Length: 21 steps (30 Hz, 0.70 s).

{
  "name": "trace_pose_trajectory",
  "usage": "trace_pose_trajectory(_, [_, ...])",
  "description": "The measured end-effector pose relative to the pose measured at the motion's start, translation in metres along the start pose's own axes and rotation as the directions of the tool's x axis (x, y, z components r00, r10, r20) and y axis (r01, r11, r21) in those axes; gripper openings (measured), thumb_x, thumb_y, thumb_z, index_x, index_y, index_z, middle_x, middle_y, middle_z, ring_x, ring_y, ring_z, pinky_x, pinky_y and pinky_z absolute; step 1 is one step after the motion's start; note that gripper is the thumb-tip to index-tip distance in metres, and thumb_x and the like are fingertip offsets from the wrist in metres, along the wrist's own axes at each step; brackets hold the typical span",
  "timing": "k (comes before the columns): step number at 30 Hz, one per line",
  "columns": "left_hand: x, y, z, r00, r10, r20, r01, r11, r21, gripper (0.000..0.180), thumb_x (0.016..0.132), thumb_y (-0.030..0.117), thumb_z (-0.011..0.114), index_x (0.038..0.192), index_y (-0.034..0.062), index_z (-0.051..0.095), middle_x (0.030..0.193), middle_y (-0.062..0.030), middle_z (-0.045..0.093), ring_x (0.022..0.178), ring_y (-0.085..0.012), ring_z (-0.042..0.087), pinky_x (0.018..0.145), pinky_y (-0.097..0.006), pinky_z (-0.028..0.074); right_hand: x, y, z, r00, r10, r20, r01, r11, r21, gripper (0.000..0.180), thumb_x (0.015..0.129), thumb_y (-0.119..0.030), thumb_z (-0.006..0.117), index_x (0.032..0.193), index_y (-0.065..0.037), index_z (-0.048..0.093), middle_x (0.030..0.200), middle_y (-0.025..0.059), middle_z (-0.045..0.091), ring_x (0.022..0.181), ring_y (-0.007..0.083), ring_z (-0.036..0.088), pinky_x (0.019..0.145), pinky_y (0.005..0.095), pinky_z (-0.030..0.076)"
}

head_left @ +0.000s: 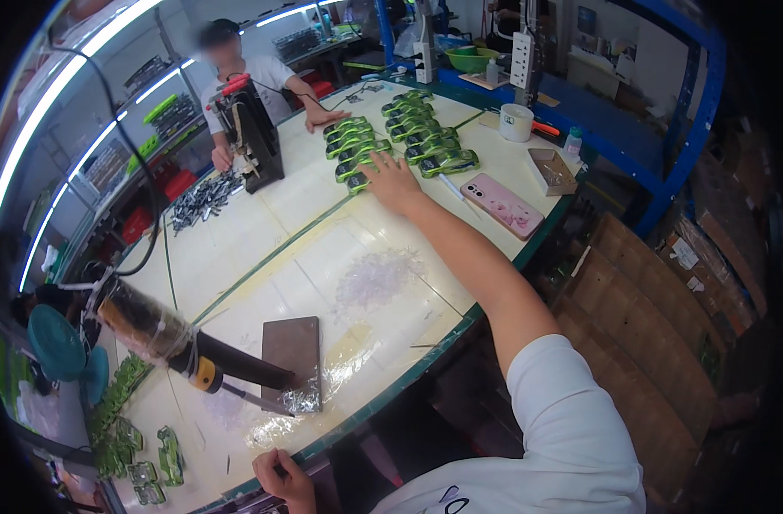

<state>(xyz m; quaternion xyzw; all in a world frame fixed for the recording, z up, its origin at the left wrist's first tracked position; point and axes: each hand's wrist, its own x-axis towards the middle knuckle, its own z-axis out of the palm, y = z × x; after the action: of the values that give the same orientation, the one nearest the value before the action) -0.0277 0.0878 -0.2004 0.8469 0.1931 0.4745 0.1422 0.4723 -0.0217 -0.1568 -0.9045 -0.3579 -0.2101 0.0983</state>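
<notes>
My right hand [393, 182] reaches far across the table, its fingers apart over the near end of a row of green toy car shells [351, 147]. The fingertips touch the shells; no grip on one shows. A second row of green car shells [426, 133] stands to the right. At the near table edge my left hand [284, 480] has its fingers curled, and what they hold, if anything, is hidden. Beyond that hand, a black tube-shaped tool on a stand [237, 360] slants down over a brown block [291, 343].
Small clear plastic pieces [376, 278] lie mid-table. A pink phone [503, 206], a cardboard box [552, 171] and a white tub [516, 122] are at right. More green parts [170, 456] lie near left. A co-worker [271, 94] sits across, beside a black machine [248, 133] and dark small parts [205, 201].
</notes>
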Motion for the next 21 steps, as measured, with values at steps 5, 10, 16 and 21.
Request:
trace_pose_trajectory(5, [0.004, 0.004, -0.005, 0.999, 0.025, -0.038, -0.027, 0.999, -0.037, 0.007, 0.070, -0.005, 0.054, 0.076, -0.0018, 0.052, 0.064, -0.0130, 0.050, 0.055, -0.0282, 0.046, 0.051, -0.036, 0.037, -0.031, -0.005, -0.028, 0.990, -0.131, 0.043, 0.127, 0.988, 0.087, 0.046, 0.079, -0.022, 0.052, 0.122, -0.013, 0.041, 0.130, 0.0174, 0.033, 0.120, 0.0319, 0.030, 0.096, 0.0456, 0.027])
trace_pose_trajectory(10, [0.016, 0.010, -0.012, 0.985, -0.167, 0.033, 0.169, 0.942, -0.291, 0.008, 0.068, 0.000, 0.059, 0.074, 0.0005, 0.055, 0.067, -0.0115, 0.053, 0.060, -0.0256, 0.052, 0.055, -0.032, 0.040, -0.119, 0.005, -0.065, 0.983, -0.185, -0.003, 0.178, 0.939, 0.294, 0.038, 0.077, -0.015, 0.054, 0.114, -0.007, 0.047, 0.122, 0.0189, 0.041, 0.113, 0.0343, 0.036, 0.095, 0.0407, 0.028])
trace_pose_trajectory(16, [0.047, -0.033, -0.044, 0.949, -0.310, 0.058, 0.315, 0.934, -0.169, 0.013, 0.071, 0.007, 0.061, 0.081, 0.0001, 0.057, 0.078, -0.0122, 0.056, 0.073, -0.0261, 0.053, 0.064, -0.032, 0.043, -0.180, -0.031, -0.116, 0.977, -0.194, 0.086, 0.118, 0.832, 0.542, 0.029, 0.078, -0.009, 0.051, 0.106, 0.000, 0.049, 0.110, 0.0170, 0.048, 0.104, 0.0305, 0.045, 0.087, 0.0356, 0.036])
trace_pose_trajectory(21, [0.076, -0.097, -0.076, 0.991, -0.130, 0.041, 0.102, 0.910, 0.403, 0.024, 0.068, 0.011, 0.063, 0.088, 0.0015, 0.055, 0.092, -0.0139, 0.054, 0.090, -0.0305, 0.048, 0.080, -0.038, 0.037, -0.207, -0.119, -0.207, 0.863, -0.494, -0.106, 0.449, 0.653, 0.610, 0.025, 0.074, -0.002, 0.055, 0.098, 0.002, 0.052, 0.097, 0.0169, 0.054, 0.088, 0.0303, 0.053, 0.074, 0.0333, 0.043])
